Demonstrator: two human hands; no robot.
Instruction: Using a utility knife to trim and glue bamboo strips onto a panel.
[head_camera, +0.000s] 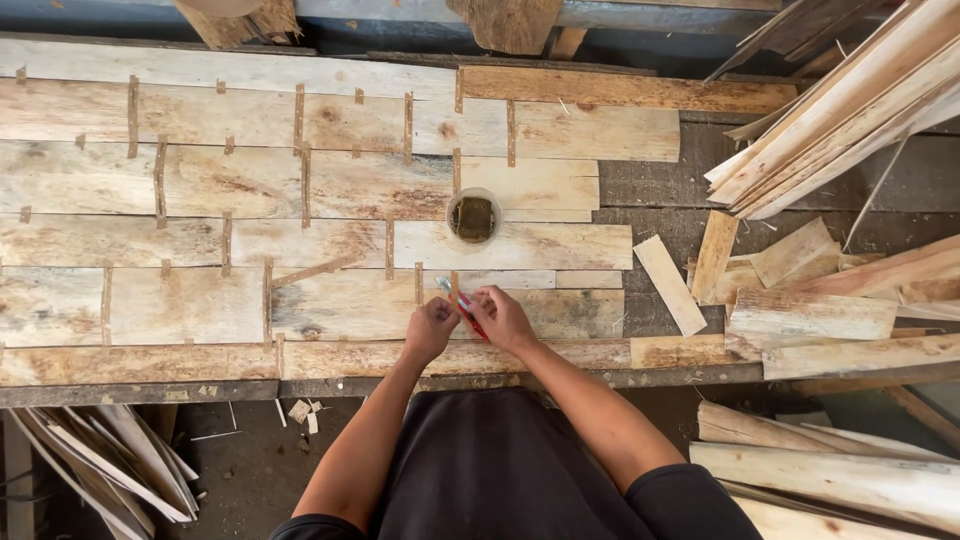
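Near the counter's front edge, right of its middle, both hands meet over a seam between wood veneer sheets (330, 240). The left hand (430, 328) presses a short tape strip (453, 288), running front to back, while the right hand (502, 316) pinches a red-handled brush (462, 308). A glue cup (473, 216) sits just beyond.

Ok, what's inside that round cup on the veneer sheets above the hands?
The cup holds a dark brownish mass, seen from above. Its depth and what lies beneath that surface are hidden. It stands on the pale veneer sheets.
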